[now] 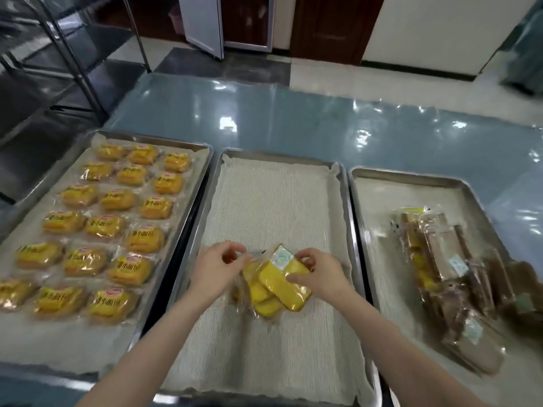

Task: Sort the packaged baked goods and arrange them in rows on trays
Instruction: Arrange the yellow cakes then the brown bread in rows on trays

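Three metal trays lined with cloth lie side by side. The left tray (202, 160) holds several rows of small yellow bread packets (117, 198). Over the middle tray (279, 160), both hands hold a small bunch of clear-wrapped yellow cake packets (279, 286). My left hand (217, 268) pinches the wrapper edge at the bunch's upper left. My right hand (320, 274) grips the top packet from the right, thumb on its yellow face. The right tray (370, 183) carries a loose pile of brownish wrapped packets (440, 265).
The trays sit on a glossy blue table (323, 118) that stretches away behind them. A steel rack (67, 54) stands at the far left. Beyond the table are a tiled floor, dark wooden doors and an open metal door (202, 22).
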Demonstrator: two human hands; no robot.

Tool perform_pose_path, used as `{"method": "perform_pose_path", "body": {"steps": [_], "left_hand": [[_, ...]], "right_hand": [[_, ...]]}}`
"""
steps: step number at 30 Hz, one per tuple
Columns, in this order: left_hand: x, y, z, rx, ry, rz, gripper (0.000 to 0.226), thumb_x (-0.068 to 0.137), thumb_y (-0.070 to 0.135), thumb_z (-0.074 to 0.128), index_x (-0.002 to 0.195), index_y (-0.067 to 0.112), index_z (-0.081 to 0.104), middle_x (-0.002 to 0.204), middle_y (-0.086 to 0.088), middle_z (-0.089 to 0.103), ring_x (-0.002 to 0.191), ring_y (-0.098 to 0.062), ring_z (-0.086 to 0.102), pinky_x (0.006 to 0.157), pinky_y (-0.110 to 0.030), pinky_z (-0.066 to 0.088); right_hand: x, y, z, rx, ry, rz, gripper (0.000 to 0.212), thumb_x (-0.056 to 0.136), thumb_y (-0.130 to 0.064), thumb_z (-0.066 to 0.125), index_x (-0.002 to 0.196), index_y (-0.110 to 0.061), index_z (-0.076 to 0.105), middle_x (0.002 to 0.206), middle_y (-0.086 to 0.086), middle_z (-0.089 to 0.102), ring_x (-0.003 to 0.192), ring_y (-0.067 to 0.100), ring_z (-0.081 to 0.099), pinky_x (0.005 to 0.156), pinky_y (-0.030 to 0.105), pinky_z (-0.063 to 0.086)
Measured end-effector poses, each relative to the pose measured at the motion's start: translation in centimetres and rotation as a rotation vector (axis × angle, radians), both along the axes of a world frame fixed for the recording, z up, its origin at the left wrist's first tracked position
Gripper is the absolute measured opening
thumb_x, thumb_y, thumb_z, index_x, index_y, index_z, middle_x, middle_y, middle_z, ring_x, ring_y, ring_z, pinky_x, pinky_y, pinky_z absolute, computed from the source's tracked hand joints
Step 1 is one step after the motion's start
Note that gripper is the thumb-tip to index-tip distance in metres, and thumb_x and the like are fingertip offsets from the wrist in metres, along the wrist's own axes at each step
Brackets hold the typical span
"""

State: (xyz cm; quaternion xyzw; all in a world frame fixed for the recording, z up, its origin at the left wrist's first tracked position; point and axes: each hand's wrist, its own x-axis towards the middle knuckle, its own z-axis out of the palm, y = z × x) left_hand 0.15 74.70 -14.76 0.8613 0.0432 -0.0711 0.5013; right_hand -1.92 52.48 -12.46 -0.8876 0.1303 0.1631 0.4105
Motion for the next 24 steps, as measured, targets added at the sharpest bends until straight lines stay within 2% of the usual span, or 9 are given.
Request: {"method": "perform_pose_path", "body": {"steps": [2, 5, 7, 10, 12, 16, 20, 23, 24], "left_hand": [[1.1, -0.8, 1.1, -0.143, 0.088, -0.001, 0.007, 0.086, 0.030, 0.069, 0.081, 0.025, 0.069, 0.069, 0.000, 0.069, 0.064, -0.013, 0.063, 0.061, -0.024, 0.048], [3.0, -1.7, 2.9, -0.317, 0.211, 0.041, 0.020, 0.094, 0.035, 0.058, 0.094, 0.017, 0.067, 0.071, -0.010, 0.071, 0.058, -0.020, 0.064, 0.048, -0.022, 0.044], [4.8, -2.2, 4.2, -0.439, 0.263, 0.109, 0.027, 0.094, 0.042, 0.054, 0.101, 0.017, 0.064, 0.079, -0.014, 0.072, 0.065, -0.024, 0.070, 0.052, -0.026, 0.051], [7.8, -2.5, 5.1, -0.566, 0.330, 0.141, 0.035, 0.091, 0.051, 0.055, 0.107, 0.020, 0.059, 0.095, -0.011, 0.073, 0.081, -0.026, 0.073, 0.070, -0.038, 0.060], [9.9, -2.4, 4.9, -0.632, 0.366, 0.154, 0.035, 0.089, 0.045, 0.062, 0.112, 0.018, 0.056, 0.102, -0.011, 0.071, 0.086, -0.027, 0.073, 0.076, -0.043, 0.060], [14.4, -1.8, 3.4, -0.802, 0.443, 0.221, 0.025, 0.086, 0.009, 0.063, 0.110, 0.008, 0.054, 0.104, -0.016, 0.062, 0.091, -0.034, 0.069, 0.084, -0.048, 0.057], [17.9, -1.6, 1.0, -0.863, 0.461, 0.297, 0.039, 0.083, -0.008, 0.057, 0.117, 0.010, 0.053, 0.109, -0.019, 0.063, 0.093, -0.034, 0.068, 0.088, -0.051, 0.055], [20.1, -1.2, -0.5, -0.947, 0.431, 0.366, 0.038, 0.087, -0.010, 0.050, 0.120, 0.009, 0.051, 0.111, -0.019, 0.063, 0.097, -0.036, 0.068, 0.079, -0.046, 0.059], [20.8, -1.2, -0.9, -0.944, 0.426, 0.366, 0.037, 0.089, -0.009, 0.049, 0.120, 0.010, 0.051, 0.112, -0.019, 0.063, 0.097, -0.036, 0.069, 0.079, -0.045, 0.059]], "right_hand": [[1.9, -0.1, 1.3, 0.082, -0.011, 0.006, 0.039, 0.065, -0.019, 0.087, 0.097, -0.027, 0.066, 0.081, -0.011, 0.063, 0.077, 0.009, 0.062, 0.071, 0.025, 0.053], [4.7, 0.3, 3.3, 0.087, -0.103, 0.021, 0.032, 0.067, -0.020, 0.086, 0.091, -0.030, 0.068, 0.088, -0.009, 0.069, 0.086, 0.010, 0.065, 0.081, 0.028, 0.054], [6.5, 0.9, 4.1, 0.004, -0.224, 0.040, 0.031, 0.069, -0.023, 0.084, 0.094, -0.032, 0.067, 0.093, -0.011, 0.066, 0.087, 0.007, 0.062, 0.080, 0.024, 0.051], [8.9, 2.0, 4.2, -0.116, -0.377, 0.167, 0.029, 0.076, -0.023, 0.079, 0.102, -0.031, 0.068, 0.096, -0.015, 0.060, 0.088, 0.004, 0.054, 0.079, 0.011, 0.042], [10.5, 2.3, 3.4, -0.125, -0.403, 0.244, 0.030, 0.078, -0.023, 0.077, 0.106, -0.031, 0.068, 0.100, -0.017, 0.061, 0.094, 0.001, 0.052, 0.082, 0.004, 0.034], [13.9, 1.9, 1.0, 0.002, -0.325, 0.275, 0.030, 0.081, -0.027, 0.074, 0.110, -0.033, 0.069, 0.109, -0.018, 0.064, 0.104, 0.001, 0.053, 0.093, 0.014, 0.037], [17.4, 0.9, -1.9, 0.138, -0.260, 0.039, 0.031, 0.086, -0.025, 0.069, 0.117, -0.029, 0.065, 0.122, -0.015, 0.057, 0.114, 0.001, 0.049, 0.093, 0.009, 0.037], [19.6, 0.5, -4.0, 0.251, -0.138, -0.162, 0.033, 0.091, -0.028, 0.064, 0.124, -0.025, 0.059, 0.122, -0.008, 0.058, 0.113, 0.012, 0.055, 0.098, 0.033, 0.047], [20.3, 0.8, -4.6, 0.307, -0.090, -0.188, 0.030, 0.092, -0.025, 0.063, 0.122, -0.025, 0.060, 0.117, -0.009, 0.061, 0.110, 0.013, 0.058, 0.096, 0.035, 0.050]]}}
